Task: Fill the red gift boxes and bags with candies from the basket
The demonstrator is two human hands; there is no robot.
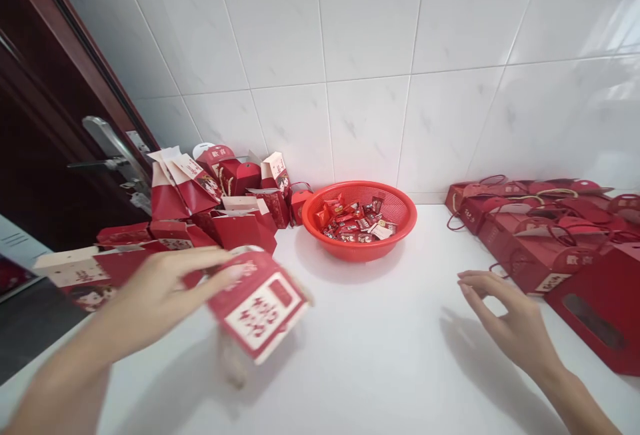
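Note:
My left hand (185, 282) grips the top of a small red and white candy box (265, 308), thumb and fingers pinched on it. The box is tilted above the white tabletop, its white label with red characters turned up, and a blurred pale cord hangs under it. On the right, my right hand (510, 315) hovers over the table with nothing in it, its thumb and fingers apart in a loose curve. A red plastic basket (405, 222) stands between and beyond my hands. Wrapped candies (355, 222) lie in it.
Red and cream paper boxes (187, 188), several of them open-topped, crowd the left back. Rows of closed red boxes (530, 235) with cord handles fill the right side. A tiled wall (365, 122) rises behind; a dark door with a metal handle (113, 148) is at left.

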